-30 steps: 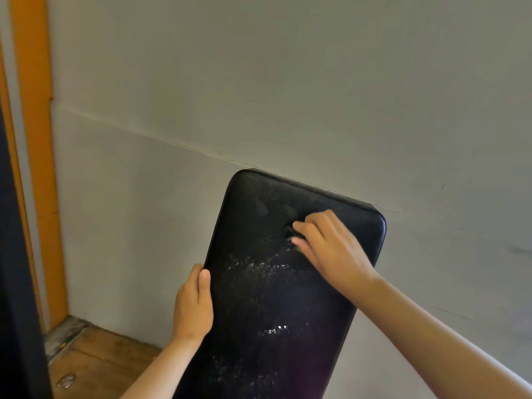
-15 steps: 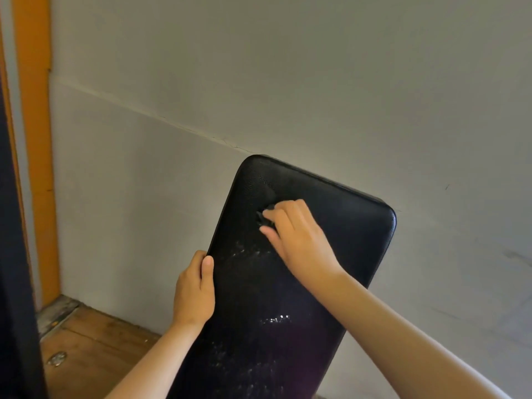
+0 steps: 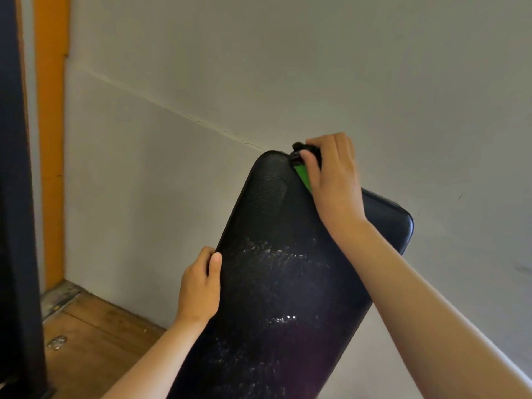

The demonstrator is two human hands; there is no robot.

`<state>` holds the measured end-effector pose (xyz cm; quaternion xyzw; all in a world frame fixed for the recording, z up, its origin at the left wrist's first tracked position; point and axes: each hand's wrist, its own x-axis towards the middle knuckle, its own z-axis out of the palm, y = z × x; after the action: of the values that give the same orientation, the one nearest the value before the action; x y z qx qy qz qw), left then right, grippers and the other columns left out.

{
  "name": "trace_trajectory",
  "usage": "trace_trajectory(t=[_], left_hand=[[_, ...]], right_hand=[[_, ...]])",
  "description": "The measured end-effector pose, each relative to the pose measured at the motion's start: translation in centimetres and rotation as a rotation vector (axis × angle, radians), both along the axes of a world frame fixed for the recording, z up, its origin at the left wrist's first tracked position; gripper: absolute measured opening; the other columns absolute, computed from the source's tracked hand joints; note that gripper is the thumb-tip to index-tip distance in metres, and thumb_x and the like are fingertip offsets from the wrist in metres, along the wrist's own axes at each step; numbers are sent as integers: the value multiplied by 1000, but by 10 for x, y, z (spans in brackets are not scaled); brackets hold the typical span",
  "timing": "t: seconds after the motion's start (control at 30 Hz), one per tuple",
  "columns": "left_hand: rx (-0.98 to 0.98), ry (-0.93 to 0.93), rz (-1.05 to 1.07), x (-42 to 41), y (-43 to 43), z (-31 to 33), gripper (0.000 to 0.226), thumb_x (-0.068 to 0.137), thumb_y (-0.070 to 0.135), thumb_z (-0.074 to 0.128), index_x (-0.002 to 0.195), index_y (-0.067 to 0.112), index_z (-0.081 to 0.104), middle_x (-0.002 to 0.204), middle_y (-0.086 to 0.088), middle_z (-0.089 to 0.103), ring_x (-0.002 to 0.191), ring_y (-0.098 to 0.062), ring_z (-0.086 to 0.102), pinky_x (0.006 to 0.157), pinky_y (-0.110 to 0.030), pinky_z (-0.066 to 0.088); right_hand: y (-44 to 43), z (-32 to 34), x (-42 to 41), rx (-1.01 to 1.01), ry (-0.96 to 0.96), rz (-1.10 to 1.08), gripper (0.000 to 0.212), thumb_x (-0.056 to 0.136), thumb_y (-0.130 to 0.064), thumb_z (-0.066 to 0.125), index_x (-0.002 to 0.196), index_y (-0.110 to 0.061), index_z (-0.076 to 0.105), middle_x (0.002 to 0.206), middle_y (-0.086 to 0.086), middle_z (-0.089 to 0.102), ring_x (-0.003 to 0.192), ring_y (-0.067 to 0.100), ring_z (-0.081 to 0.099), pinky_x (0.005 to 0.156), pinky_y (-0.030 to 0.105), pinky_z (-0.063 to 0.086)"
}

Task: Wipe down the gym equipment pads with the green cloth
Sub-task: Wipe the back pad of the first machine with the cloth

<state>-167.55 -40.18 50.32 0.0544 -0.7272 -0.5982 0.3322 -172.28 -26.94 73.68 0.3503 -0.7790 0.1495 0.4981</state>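
A long black padded bench back (image 3: 276, 283) leans up toward a grey wall, its surface speckled with shiny wet droplets. My right hand (image 3: 331, 180) sits at the pad's top edge, fingers curled round a bunched cloth (image 3: 302, 171) that shows bright green below my thumb and dark above it. Most of the cloth is hidden under the hand. My left hand (image 3: 200, 286) grips the pad's left side edge, thumb lying on the front face.
The grey wall (image 3: 259, 82) stands right behind the pad. An orange vertical strip (image 3: 51, 139) and a dark upright post (image 3: 14, 197) stand at the left. Wooden floor (image 3: 95, 341) with a metal floor fitting (image 3: 57, 342) lies at lower left.
My right hand has slid with the cloth from the upper middle of the pad up to its top edge. The green of the cloth now shows. My left hand has kept its grip.
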Motion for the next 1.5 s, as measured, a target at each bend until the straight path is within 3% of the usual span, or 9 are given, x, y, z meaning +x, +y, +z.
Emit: trace_trajectory(t=[0.27,0.4,0.53,0.73,0.9,1.0,1.1,1.2,1.5], left_hand=[[79,-154,-70,11,1,-40,74,85,68,24,116,12,61,107,2,67,100,-12,62,92,-36,52],[117,-130,-89,15,4,-30,58,84,62,28,106,21,63,97,7,68,88,0,62,79,-20,51],[115,-132,-59,16,2,-30,62,83,64,26,102,18,63,91,9,66,84,-4,62,72,-14,47],[125,-189,-64,9,0,-45,99,74,90,17,124,17,59,114,4,66,107,-14,61,95,-38,53],[120,-180,-48,11,3,-39,81,80,73,21,119,15,62,107,5,66,99,-10,61,93,-36,53],[122,-163,-54,12,2,-36,79,80,80,20,110,20,62,100,12,66,93,-4,61,83,-19,52],[99,-174,-27,16,4,-29,41,88,59,30,102,29,53,92,25,56,82,8,54,68,0,39],[117,-133,-30,14,4,-30,41,90,55,31,96,25,58,89,17,62,76,4,57,66,-9,43],[141,-63,-43,12,4,-36,48,87,61,30,83,23,59,72,3,62,65,-8,57,59,-23,46]], right_hand=[[-27,-51,22,298,-23,-3,19,88,-18,61,98,-3,66,92,11,63,85,27,59,79,31,44],[-18,-83,29,556,46,-4,31,84,-25,60,107,-5,66,99,9,65,86,24,60,69,33,51],[-17,-66,21,577,68,22,32,85,-25,59,109,-4,65,100,11,64,88,26,59,70,34,50],[-38,-7,3,308,61,11,25,87,-17,59,103,2,63,95,16,61,86,32,56,75,38,50],[-51,10,-5,62,-95,-26,21,94,-14,56,109,2,59,106,17,55,99,30,49,85,32,41],[-58,-11,4,193,13,-11,17,89,-11,63,101,2,62,96,17,59,88,32,53,78,39,47],[-62,-51,14,408,67,-51,19,89,-20,61,100,-5,65,92,10,61,84,27,53,77,35,43],[-58,-99,27,630,46,-119,24,92,-30,53,106,-14,63,94,3,59,84,21,50,72,29,38],[-32,-133,42,487,-50,3,41,74,-18,80,111,-8,65,105,7,63,95,19,45,72,30,47]])
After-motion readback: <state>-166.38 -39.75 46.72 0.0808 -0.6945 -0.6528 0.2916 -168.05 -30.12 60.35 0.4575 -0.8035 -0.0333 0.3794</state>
